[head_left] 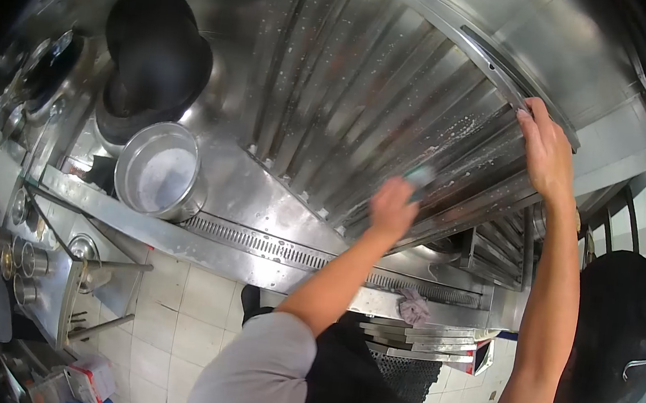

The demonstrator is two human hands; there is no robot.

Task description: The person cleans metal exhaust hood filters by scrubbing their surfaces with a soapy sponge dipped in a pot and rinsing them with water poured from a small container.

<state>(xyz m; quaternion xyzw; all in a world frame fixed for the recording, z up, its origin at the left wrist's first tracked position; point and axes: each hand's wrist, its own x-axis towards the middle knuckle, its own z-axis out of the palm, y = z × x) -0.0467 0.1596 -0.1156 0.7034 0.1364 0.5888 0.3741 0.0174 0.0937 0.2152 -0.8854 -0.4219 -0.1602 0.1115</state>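
Observation:
A large ribbed metal baffle filter (374, 89) leans over the steel counter, with soapy foam and wet spots along its channels. My left hand (393, 207), blurred by motion, is closed on a small green scouring pad (420, 176) against the lower part of the ribs. The pad's outline is smeared. At the upper right, my right hand (545, 146) grips the filter's metal frame edge, fingers wrapped over it. Low on the counter's front, a crumpled greyish-pink cloth (413, 308) lies beside the slotted drain.
A metal pot (159, 170) stands on the counter at left, near dark woks (157, 58). The slotted drain (279, 248) runs along the counter front. Another slatted filter (495, 251) sits behind the right arm. A black rounded object (614, 334) is at far right.

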